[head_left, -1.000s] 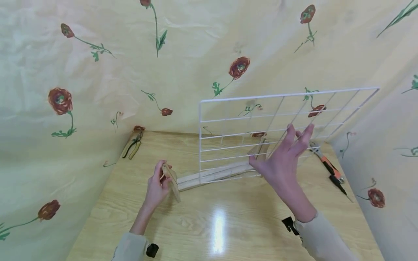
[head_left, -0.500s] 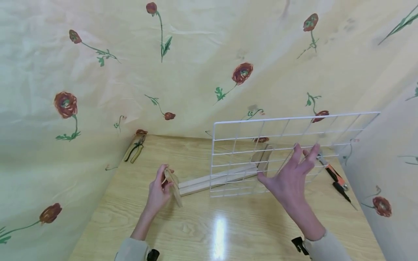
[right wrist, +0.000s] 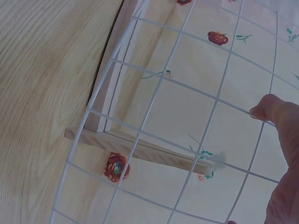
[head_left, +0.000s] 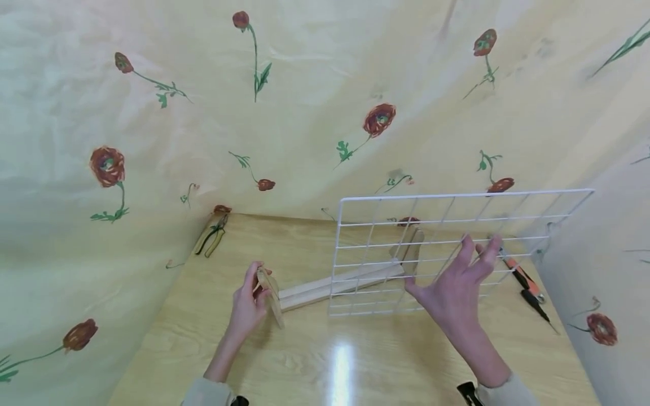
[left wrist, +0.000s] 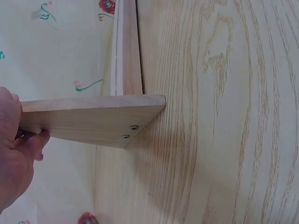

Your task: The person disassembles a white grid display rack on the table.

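Note:
On the table stands a wooden frame: a left end board (head_left: pixel 270 293), two long pale slats (head_left: pixel 315 290) and a right end board (head_left: pixel 417 251). My left hand (head_left: pixel 246 307) grips the upper part of the left end board, thumb on one side and fingers on the other. Two screw heads (left wrist: pixel 133 127) show low on that board's outer face in the left wrist view. My right hand (head_left: pixel 457 293) holds a white wire grid (head_left: pixel 457 195) by its wires, fingers spread. Tilted, the grid overlaps the frame's right part in the head view; whether they touch I cannot tell.
Pliers (head_left: pixel 212 235) with yellowish handles lie at the table's back left corner. A tool with orange and black handles (head_left: pixel 523 273) and a black screwdriver (head_left: pixel 535 304) lie along the right edge. Flower-patterned covering (head_left: pixel 304 84) rises behind and at both sides.
My right hand has lowered the wire grid, which now lies at a flatter slant and a little further right. The left hand keeps its grip on the end board. The head view has shifted slightly.

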`<act>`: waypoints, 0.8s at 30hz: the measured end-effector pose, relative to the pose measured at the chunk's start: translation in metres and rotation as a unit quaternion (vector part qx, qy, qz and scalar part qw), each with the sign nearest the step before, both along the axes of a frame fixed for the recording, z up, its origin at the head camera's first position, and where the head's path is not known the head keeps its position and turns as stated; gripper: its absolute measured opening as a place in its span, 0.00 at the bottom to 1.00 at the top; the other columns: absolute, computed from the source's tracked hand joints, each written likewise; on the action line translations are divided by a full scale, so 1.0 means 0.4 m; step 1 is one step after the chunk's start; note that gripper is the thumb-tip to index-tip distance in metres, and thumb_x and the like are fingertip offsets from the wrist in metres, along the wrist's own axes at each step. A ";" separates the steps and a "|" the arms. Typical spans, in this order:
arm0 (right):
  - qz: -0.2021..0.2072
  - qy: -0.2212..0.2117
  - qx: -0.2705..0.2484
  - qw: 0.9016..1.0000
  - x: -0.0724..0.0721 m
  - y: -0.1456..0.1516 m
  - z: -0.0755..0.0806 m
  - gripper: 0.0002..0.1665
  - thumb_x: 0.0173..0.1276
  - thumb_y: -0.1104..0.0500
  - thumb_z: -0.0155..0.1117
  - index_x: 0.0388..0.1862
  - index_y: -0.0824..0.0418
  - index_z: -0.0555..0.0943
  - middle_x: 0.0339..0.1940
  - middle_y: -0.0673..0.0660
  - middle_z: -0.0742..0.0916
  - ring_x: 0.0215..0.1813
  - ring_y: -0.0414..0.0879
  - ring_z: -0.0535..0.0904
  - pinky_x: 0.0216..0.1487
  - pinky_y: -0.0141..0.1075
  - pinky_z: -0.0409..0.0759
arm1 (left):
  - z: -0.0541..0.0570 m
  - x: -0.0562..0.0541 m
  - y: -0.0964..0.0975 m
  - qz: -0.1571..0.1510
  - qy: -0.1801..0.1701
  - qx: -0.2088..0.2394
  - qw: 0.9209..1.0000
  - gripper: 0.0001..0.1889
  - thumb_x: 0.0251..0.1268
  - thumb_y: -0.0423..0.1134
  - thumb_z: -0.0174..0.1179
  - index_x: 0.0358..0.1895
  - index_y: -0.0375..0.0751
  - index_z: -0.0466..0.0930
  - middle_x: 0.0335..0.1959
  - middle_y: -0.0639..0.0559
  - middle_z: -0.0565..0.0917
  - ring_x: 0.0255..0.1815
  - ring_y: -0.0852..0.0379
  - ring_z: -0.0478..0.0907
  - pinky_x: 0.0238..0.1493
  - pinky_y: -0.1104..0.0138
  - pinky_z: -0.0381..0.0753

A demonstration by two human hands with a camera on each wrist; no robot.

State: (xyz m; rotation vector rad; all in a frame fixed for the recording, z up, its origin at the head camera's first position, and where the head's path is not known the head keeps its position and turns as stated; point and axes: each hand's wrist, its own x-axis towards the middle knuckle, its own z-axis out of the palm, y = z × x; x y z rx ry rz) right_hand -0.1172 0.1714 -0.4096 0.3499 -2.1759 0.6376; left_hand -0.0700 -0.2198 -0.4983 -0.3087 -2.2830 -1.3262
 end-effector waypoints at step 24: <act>-0.010 -0.056 -0.029 0.998 0.011 0.001 -0.025 0.78 0.29 0.60 0.85 0.75 0.71 0.47 0.72 0.82 0.37 0.71 0.72 0.50 0.46 0.70 0.75 | 0.009 0.000 0.008 -0.001 0.022 0.002 1.000 0.40 0.44 0.04 0.61 0.65 0.30 0.65 0.48 0.36 0.82 0.48 0.35 0.82 0.47 0.59 0.85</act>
